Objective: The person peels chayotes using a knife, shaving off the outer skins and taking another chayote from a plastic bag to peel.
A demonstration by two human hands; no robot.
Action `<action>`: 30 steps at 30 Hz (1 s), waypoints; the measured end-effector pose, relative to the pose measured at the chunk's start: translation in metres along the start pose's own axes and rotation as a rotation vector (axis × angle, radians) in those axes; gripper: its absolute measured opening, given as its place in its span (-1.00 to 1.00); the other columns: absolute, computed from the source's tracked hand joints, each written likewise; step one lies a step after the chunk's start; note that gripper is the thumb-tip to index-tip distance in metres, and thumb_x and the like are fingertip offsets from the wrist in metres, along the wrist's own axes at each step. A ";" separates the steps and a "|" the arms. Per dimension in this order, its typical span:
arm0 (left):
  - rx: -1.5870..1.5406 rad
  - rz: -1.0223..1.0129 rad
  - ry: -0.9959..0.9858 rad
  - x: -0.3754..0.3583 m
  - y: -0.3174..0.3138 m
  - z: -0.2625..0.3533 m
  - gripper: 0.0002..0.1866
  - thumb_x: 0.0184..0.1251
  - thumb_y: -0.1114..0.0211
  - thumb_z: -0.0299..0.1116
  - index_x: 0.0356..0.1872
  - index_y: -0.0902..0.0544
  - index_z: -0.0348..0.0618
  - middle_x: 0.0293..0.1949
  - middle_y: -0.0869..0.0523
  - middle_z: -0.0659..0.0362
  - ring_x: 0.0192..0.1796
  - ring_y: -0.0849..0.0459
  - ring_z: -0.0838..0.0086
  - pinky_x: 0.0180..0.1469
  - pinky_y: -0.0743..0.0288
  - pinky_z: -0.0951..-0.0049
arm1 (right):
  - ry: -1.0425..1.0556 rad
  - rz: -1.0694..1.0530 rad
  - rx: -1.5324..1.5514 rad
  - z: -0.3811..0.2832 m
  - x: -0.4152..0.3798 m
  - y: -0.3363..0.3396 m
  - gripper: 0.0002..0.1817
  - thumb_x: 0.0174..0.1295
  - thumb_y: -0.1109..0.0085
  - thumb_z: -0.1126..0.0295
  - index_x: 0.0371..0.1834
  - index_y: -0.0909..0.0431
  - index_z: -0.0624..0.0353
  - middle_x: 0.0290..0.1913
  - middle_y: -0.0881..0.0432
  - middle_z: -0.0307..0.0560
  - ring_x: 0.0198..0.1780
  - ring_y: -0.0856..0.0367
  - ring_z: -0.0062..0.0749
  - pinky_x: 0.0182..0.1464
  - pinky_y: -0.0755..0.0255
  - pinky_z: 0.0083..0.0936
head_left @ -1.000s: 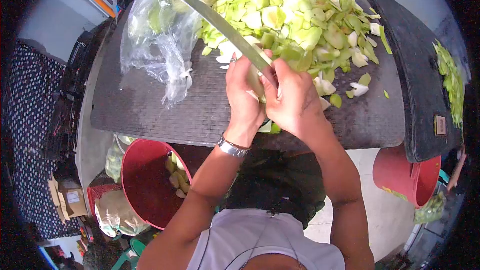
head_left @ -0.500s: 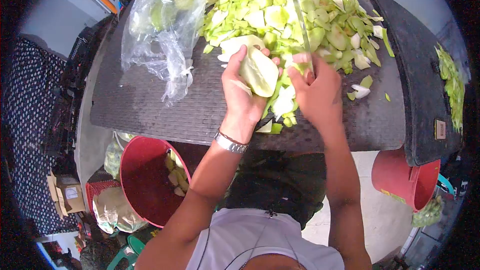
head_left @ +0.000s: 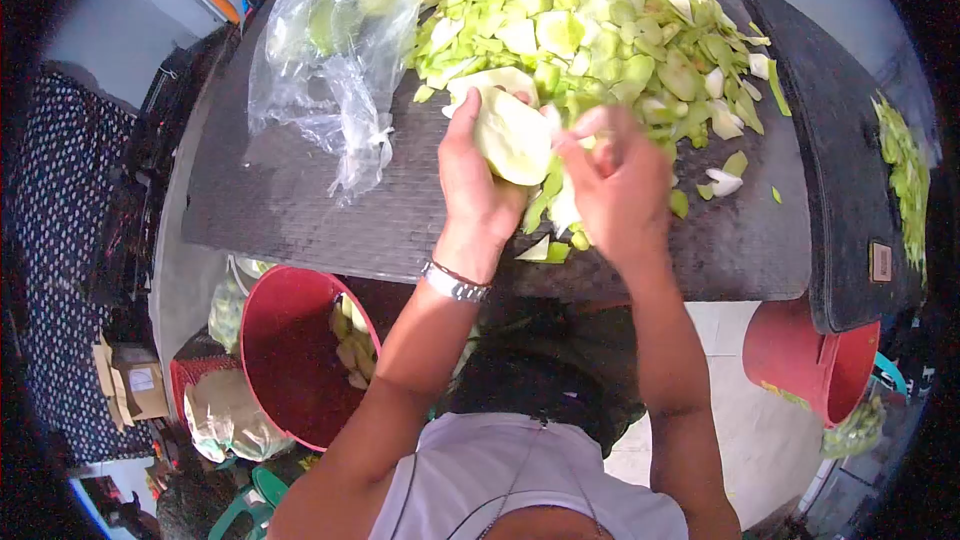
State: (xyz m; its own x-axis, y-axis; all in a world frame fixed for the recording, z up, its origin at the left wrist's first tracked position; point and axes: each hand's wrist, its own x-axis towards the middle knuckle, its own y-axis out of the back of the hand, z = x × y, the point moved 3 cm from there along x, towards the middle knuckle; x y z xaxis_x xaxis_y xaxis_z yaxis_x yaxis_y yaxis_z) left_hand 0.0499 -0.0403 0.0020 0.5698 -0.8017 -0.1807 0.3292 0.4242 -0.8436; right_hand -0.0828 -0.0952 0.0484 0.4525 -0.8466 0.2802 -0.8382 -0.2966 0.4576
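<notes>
My left hand (head_left: pixel 475 180), with a metal watch at the wrist, is closed around a peeled pale green fruit (head_left: pixel 512 138), its smooth flat side turned up. Close to the right of it, my right hand (head_left: pixel 620 190) is curled and smeared by motion. The long thin knife that it grips shows clearly only in the earlier view; its blade cannot be made out now. Beyond both hands lies a big heap of green and white peelings (head_left: pixel 600 30). Some peelings reach down between the hands, and a small cut piece (head_left: pixel 545 251) lies near the table's front edge.
On the dark ribbed table (head_left: pixel 290 210), a clear plastic bag (head_left: pixel 340 90) of green fruit stands at the left. A black padded case (head_left: pixel 830 160) borders the right side. Below are a red bucket (head_left: pixel 290 360) with pale pieces inside and another red bucket (head_left: pixel 800 355).
My right hand has turned and moved slightly left, closer to the fruit. The knife blade, upright before, no longer shows. The fruit has tilted, with its broad side facing up more.
</notes>
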 end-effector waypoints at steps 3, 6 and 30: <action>0.062 -0.017 0.025 -0.006 0.001 0.018 -0.55 0.59 -0.08 -0.06 0.21 -0.55 -0.22 0.02 -0.73 -0.01 0.07 -0.74 0.06 0.24 -0.59 -0.09 | -0.163 -0.010 -0.131 0.016 0.016 0.028 -0.65 0.23 -0.44 0.26 -0.06 -0.60 0.24 -0.44 -0.68 0.02 -0.44 -0.71 -0.20 -0.32 -0.56 -0.27; 0.067 -0.051 0.050 -0.011 0.005 0.030 -0.52 0.56 -0.11 -0.06 0.26 -0.53 -0.23 0.06 -0.72 -0.04 0.09 -0.73 0.03 0.22 -0.60 -0.16 | -0.173 -0.117 -0.158 0.019 0.010 0.027 -0.56 0.19 -0.50 0.19 -0.02 -0.59 0.23 -0.44 -0.68 -0.02 -0.42 -0.70 -0.25 -0.29 -0.55 -0.27; 2.192 0.838 0.090 -0.232 0.347 0.242 -0.61 0.27 -0.42 -0.26 0.02 -0.69 -0.32 -0.16 -0.78 -0.11 -0.21 -0.76 0.02 -0.11 -0.63 0.10 | 0.032 -0.102 -0.510 0.047 -0.019 0.010 -0.20 0.11 -0.54 -0.02 0.26 -0.29 0.13 -0.36 -0.73 0.09 -0.29 -0.75 0.22 -0.21 -0.58 0.04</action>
State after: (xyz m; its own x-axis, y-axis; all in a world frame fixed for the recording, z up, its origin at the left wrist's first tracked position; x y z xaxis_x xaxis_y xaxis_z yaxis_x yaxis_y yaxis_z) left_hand 0.2144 0.3946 -0.1261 0.9548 -0.2651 -0.1346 0.1784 0.1485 0.9727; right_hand -0.1144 -0.1029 0.0077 0.5397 -0.8085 0.2347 -0.5384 -0.1172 0.8345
